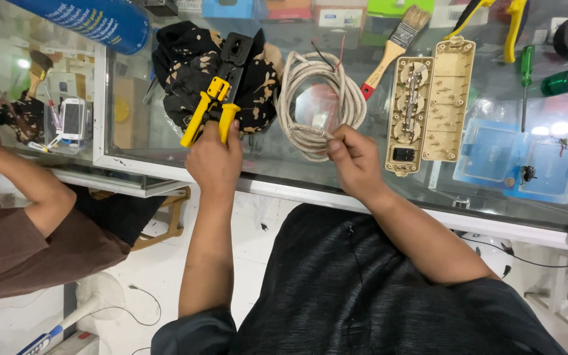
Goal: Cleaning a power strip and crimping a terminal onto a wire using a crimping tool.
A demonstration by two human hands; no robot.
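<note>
I am gripping the crimper point(221, 89) by its yellow handles in my left hand point(215, 161), its long axis pointing away from me, while my right hand point(355, 158) is pinching the cable point(317, 98) end just to its right.

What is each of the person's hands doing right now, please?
Left hand: closed on a handle of the yellow-handled crimping tool.
Right hand: pinching the end of the coiled grey cable.

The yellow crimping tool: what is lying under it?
Under the crimping tool lies a black patterned cloth on the glass counter. The left hand covers one handle end.
</note>
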